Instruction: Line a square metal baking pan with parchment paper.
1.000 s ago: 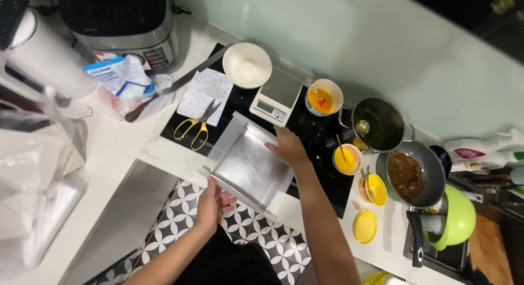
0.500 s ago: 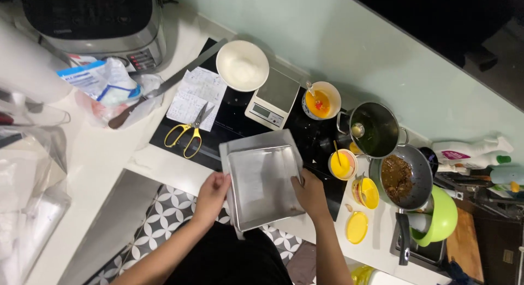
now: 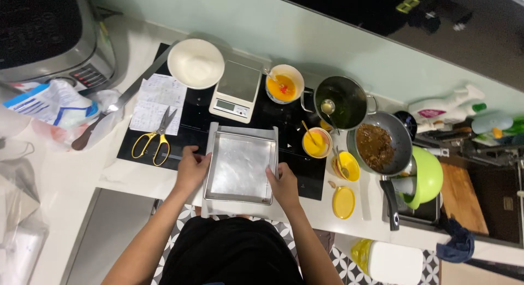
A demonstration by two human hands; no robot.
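Here, a square, dull-metal baking tin (image 3: 240, 167) lined with pale paper lies flat at the near edge of the glossy black cooktop (image 3: 191, 124). The left hand (image 3: 191, 170) and right hand (image 3: 284, 184) grip its opposite rims; yellow-handled scissors (image 3: 154, 138) lie left.

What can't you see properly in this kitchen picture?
Head view only:
- Left hand and right hand: their fingers curl over the square metal pan, so the fingertips are hidden.
- Paper sheet: writing too small.
- Dark pot: contents in shadow.
- Grey appliance: cut off by the top-left edge.
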